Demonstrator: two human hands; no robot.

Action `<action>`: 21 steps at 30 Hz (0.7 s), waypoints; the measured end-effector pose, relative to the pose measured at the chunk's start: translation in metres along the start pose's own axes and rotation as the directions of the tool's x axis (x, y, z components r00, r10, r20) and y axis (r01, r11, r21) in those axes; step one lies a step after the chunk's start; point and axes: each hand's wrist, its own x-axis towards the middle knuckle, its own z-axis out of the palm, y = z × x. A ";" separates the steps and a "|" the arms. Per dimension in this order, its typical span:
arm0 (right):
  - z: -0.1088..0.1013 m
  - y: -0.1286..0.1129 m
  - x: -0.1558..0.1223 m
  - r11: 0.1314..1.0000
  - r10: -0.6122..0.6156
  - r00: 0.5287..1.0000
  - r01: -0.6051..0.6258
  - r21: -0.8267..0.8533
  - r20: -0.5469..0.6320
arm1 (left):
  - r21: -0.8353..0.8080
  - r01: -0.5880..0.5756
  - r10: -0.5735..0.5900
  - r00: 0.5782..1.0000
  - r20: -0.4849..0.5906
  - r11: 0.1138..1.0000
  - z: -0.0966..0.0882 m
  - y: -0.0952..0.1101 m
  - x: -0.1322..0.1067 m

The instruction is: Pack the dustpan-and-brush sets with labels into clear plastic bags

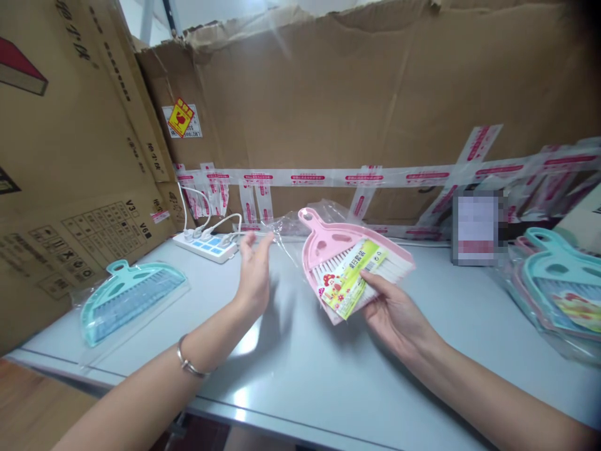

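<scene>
My right hand (pixel 392 310) grips a pink mini dustpan and brush set (pixel 347 257) by its lower edge, holding it tilted above the grey table (pixel 300 376). A green and yellow paper label (pixel 354 275) lies across its white bristles. My left hand (pixel 253 269) is raised to the left of the set, fingers together around the edge of a clear plastic bag (pixel 286 232) that trails toward the pink handle. A bangle sits on my left wrist.
A teal dustpan set in a clear bag (pixel 129 297) lies at the table's left. More bagged sets (pixel 558 294) are stacked at the right. A white power strip (pixel 206 244) with cables sits by the taped cardboard wall (pixel 328 100). A blurred box (pixel 476 228) stands behind.
</scene>
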 end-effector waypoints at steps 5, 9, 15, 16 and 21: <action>0.001 0.007 -0.003 0.999 0.033 0.999 -0.033 0.012 -0.015 | -0.234 0.489 -0.357 0.824 0.441 0.840 0.021 -0.010 -0.010; 0.001 0.009 -0.001 0.999 -0.033 0.999 0.034 0.030 -0.039 | -0.265 0.545 -0.300 0.735 0.608 0.796 0.030 -0.023 -0.040; 0.005 0.011 -0.003 0.999 -0.038 0.999 0.038 -0.031 0.000 | -0.299 0.482 -0.225 0.762 0.608 0.823 0.030 -0.036 -0.051; 0.004 0.011 -0.002 0.998 -0.023 0.999 0.025 -0.065 0.030 | -0.302 0.468 -0.227 0.780 0.584 0.831 0.028 -0.036 -0.047; -0.016 0.000 0.016 0.933 -0.055 0.998 0.062 -0.355 0.031 | -0.307 0.455 -0.245 0.809 0.534 0.836 0.010 -0.034 -0.026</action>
